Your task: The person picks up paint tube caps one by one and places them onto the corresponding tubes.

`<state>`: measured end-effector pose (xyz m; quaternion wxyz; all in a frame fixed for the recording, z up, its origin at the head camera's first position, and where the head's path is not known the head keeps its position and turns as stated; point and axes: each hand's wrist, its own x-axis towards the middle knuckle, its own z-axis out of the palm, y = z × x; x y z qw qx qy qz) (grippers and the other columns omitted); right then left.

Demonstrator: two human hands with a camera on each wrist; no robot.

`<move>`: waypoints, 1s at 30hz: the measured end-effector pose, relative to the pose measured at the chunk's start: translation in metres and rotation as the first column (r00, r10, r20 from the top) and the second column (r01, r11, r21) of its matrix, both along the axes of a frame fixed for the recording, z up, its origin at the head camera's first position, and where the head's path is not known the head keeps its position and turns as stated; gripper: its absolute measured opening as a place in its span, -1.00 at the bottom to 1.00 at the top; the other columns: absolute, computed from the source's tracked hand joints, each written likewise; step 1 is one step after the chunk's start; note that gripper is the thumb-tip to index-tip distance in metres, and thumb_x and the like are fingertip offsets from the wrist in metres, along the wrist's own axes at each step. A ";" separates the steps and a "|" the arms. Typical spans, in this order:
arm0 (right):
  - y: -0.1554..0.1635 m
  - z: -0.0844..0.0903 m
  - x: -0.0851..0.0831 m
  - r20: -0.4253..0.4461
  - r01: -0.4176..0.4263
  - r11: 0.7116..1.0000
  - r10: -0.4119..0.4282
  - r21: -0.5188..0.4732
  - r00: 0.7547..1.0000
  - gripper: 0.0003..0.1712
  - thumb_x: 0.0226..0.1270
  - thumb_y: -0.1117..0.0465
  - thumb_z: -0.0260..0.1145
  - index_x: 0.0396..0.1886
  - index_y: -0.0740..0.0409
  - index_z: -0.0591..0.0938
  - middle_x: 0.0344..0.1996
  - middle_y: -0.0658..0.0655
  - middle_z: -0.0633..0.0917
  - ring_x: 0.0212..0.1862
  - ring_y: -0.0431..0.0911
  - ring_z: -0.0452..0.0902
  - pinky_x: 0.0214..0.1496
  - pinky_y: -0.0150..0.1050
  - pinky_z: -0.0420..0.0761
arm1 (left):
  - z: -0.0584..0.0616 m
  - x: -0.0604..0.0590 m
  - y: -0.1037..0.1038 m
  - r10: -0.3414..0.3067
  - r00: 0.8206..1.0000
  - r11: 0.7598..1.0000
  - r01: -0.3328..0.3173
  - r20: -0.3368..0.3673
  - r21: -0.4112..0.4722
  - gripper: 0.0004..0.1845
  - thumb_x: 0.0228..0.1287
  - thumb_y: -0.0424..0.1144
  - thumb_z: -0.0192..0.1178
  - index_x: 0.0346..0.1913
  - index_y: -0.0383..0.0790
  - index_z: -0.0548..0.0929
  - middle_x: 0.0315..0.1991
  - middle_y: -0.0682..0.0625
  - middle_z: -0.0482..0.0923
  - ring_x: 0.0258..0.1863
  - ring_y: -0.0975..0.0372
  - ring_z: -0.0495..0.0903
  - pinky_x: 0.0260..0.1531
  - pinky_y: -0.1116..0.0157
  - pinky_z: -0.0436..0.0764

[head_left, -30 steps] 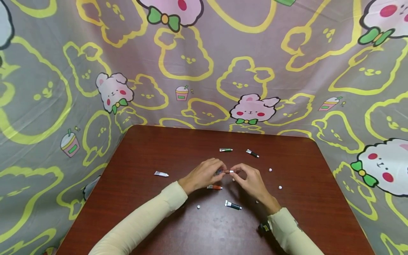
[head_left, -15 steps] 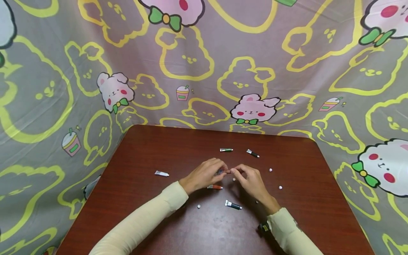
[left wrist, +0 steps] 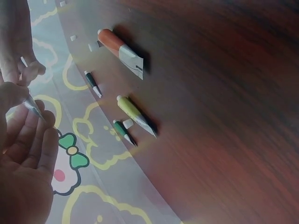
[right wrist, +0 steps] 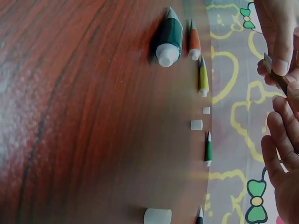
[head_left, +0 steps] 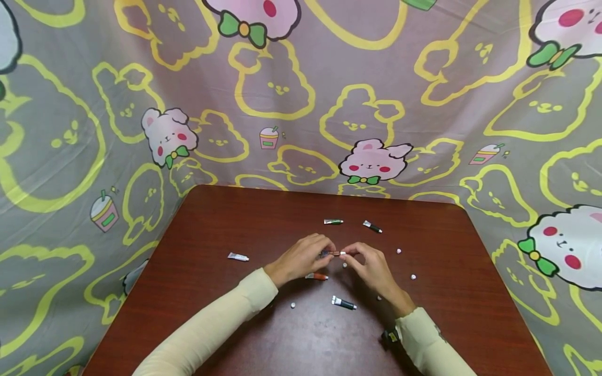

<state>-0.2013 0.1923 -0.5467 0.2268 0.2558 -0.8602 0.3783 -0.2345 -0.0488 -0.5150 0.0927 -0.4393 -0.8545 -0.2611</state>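
My left hand (head_left: 303, 256) holds a small brown paint tube (head_left: 335, 254) just above the table, near its middle. On the tube's right end is a white cap (head_left: 343, 254), pinched by the thumb and fingers of my right hand (head_left: 369, 263). In the left wrist view, the silver tail of the held tube (left wrist: 33, 108) sticks out beside my left fingers. The right wrist view shows its brown body (right wrist: 279, 83) between both hands. Below my left hand lies an orange tube (head_left: 317, 277), and closer to me a dark tube (head_left: 345, 303).
Farther back lie a green tube (head_left: 333, 222) and a black tube (head_left: 372, 226). A whitish tube (head_left: 238, 257) is at left. Loose white caps are scattered about, among them one at right (head_left: 413, 277) and one in front (head_left: 292, 305). Wrist views show a yellow tube (left wrist: 132, 111).
The right fingers covered the white cap half a second ago; now they are drawn back a little and the cap shows again. Both arms stay nearly in place.
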 end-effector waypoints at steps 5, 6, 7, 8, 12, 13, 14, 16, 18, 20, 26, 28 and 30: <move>0.000 0.001 -0.001 -0.012 -0.009 1.000 0.009 0.002 1.000 -0.83 0.28 0.38 0.61 -0.24 0.07 0.80 -0.34 -0.04 0.83 -0.26 -0.21 0.74 -0.21 -0.06 0.74 | -0.001 0.000 0.001 -0.005 1.000 1.000 0.005 -0.021 -0.005 -0.87 0.52 -0.23 0.39 0.00 -0.14 0.71 -0.08 0.05 0.74 -0.03 0.23 0.69 0.08 0.24 0.69; 0.000 0.002 -0.001 -0.014 -0.013 1.000 0.013 0.004 1.000 -0.83 0.28 0.38 0.60 -0.24 0.07 0.79 -0.34 -0.05 0.82 -0.26 -0.22 0.73 -0.22 -0.04 0.73 | -0.001 0.000 0.001 -0.008 1.000 1.000 0.008 -0.024 -0.007 -0.87 0.52 -0.23 0.39 0.00 -0.14 0.71 -0.08 0.05 0.74 -0.03 0.23 0.69 0.08 0.24 0.69; 0.000 0.002 -0.001 -0.015 -0.018 1.000 0.018 0.005 1.000 -0.83 0.29 0.39 0.59 -0.24 0.06 0.79 -0.34 -0.06 0.82 -0.27 -0.23 0.73 -0.23 -0.02 0.73 | -0.001 0.000 0.001 -0.009 1.000 1.000 0.009 -0.024 -0.009 -0.87 0.53 -0.23 0.39 0.00 -0.14 0.71 -0.08 0.05 0.74 -0.03 0.23 0.69 0.09 0.23 0.69; 0.000 0.003 -0.001 -0.016 -0.025 1.000 0.025 0.007 1.000 -0.83 0.30 0.39 0.59 -0.24 0.06 0.79 -0.34 -0.06 0.82 -0.27 -0.23 0.72 -0.23 -0.01 0.73 | -0.001 0.000 0.001 -0.011 1.000 1.000 0.010 -0.025 -0.011 -0.87 0.53 -0.22 0.39 0.00 -0.13 0.70 -0.08 0.05 0.73 -0.03 0.23 0.69 0.09 0.23 0.69; 0.001 0.004 0.000 -0.002 -0.043 0.999 0.043 0.013 0.999 -0.85 0.33 0.39 0.56 -0.23 0.06 0.79 -0.32 -0.06 0.81 -0.26 -0.25 0.70 -0.21 0.03 0.72 | -0.001 0.001 0.001 -0.019 0.999 1.000 0.018 -0.039 -0.023 -0.87 0.54 -0.21 0.39 -0.01 -0.14 0.70 -0.08 0.05 0.73 -0.04 0.23 0.68 0.07 0.23 0.68; 0.001 0.004 0.000 0.003 -0.044 0.999 0.044 0.017 0.999 -0.85 0.34 0.38 0.56 -0.23 0.06 0.78 -0.32 -0.06 0.81 -0.25 -0.26 0.69 -0.21 0.03 0.73 | -0.001 0.001 0.001 -0.021 0.999 0.999 0.020 -0.044 -0.026 -0.87 0.53 -0.22 0.39 -0.01 -0.14 0.70 -0.09 0.05 0.73 -0.05 0.23 0.68 0.06 0.23 0.68; 0.001 0.004 0.000 0.008 -0.045 0.999 0.045 0.021 0.999 -0.86 0.35 0.37 0.56 -0.24 0.05 0.78 -0.32 -0.06 0.81 -0.25 -0.27 0.69 -0.21 0.04 0.73 | -0.001 0.001 0.001 -0.024 0.999 0.999 0.022 -0.049 -0.032 -0.88 0.54 -0.21 0.39 -0.01 -0.14 0.70 -0.09 0.05 0.73 -0.06 0.24 0.68 0.06 0.24 0.68; 0.001 0.003 0.001 0.017 -0.042 0.999 0.041 0.029 0.999 -0.87 0.37 0.35 0.55 -0.24 0.04 0.78 -0.32 -0.07 0.80 -0.26 -0.29 0.66 -0.23 0.02 0.73 | -0.002 0.001 0.000 -0.031 0.998 0.999 0.028 -0.057 -0.042 -0.87 0.53 -0.22 0.39 -0.02 -0.14 0.70 -0.10 0.05 0.73 -0.07 0.24 0.67 0.05 0.23 0.68; 0.001 0.002 0.001 0.027 -0.032 0.999 0.031 0.036 0.999 -0.89 0.39 0.33 0.54 -0.24 0.04 0.78 -0.32 -0.07 0.80 -0.27 -0.29 0.65 -0.25 0.01 0.72 | -0.002 0.000 0.000 -0.035 0.997 0.998 0.031 -0.064 -0.055 -0.87 0.53 -0.21 0.40 -0.02 -0.13 0.69 -0.11 0.06 0.72 -0.07 0.24 0.67 0.04 0.23 0.68; -0.001 0.001 0.002 0.031 -0.021 0.999 0.020 0.040 0.999 -0.90 0.39 0.32 0.55 -0.25 0.04 0.79 -0.32 -0.06 0.81 -0.27 -0.26 0.67 -0.24 0.02 0.73 | -0.003 0.000 -0.001 -0.036 0.997 0.997 0.031 -0.071 -0.071 -0.86 0.53 -0.21 0.40 -0.02 -0.13 0.68 -0.11 0.06 0.72 -0.07 0.23 0.67 0.05 0.23 0.68; -0.004 0.001 0.005 0.080 0.016 0.998 -0.021 0.062 0.997 -0.91 0.37 0.25 0.59 -0.20 0.07 0.82 -0.28 -0.03 0.84 -0.21 -0.15 0.77 -0.18 0.06 0.78 | -0.009 -0.005 -0.010 -0.036 0.995 0.995 0.026 -0.098 -0.096 -0.86 0.53 -0.22 0.40 -0.01 -0.14 0.68 -0.10 0.05 0.72 -0.08 0.22 0.69 0.05 0.20 0.69; -0.002 0.001 0.006 0.100 0.023 0.998 -0.029 0.065 0.995 -0.88 0.36 0.23 0.61 -0.17 0.09 0.82 -0.26 -0.02 0.84 -0.22 -0.15 0.77 -0.18 0.06 0.79 | -0.010 -0.007 -0.015 -0.024 0.995 0.994 0.013 -0.098 -0.108 -0.87 0.54 -0.20 0.38 -0.01 -0.13 0.68 -0.09 0.07 0.72 -0.07 0.22 0.69 0.06 0.19 0.69; -0.001 0.001 0.008 0.109 0.025 0.998 -0.032 0.066 0.994 -0.85 0.35 0.22 0.62 -0.15 0.11 0.82 -0.25 -0.02 0.84 -0.23 -0.15 0.76 -0.18 0.04 0.78 | -0.010 -0.010 -0.020 -0.006 0.996 0.993 -0.004 -0.090 -0.119 -0.88 0.55 -0.20 0.37 -0.01 -0.12 0.68 -0.09 0.07 0.72 -0.05 0.21 0.69 0.09 0.18 0.69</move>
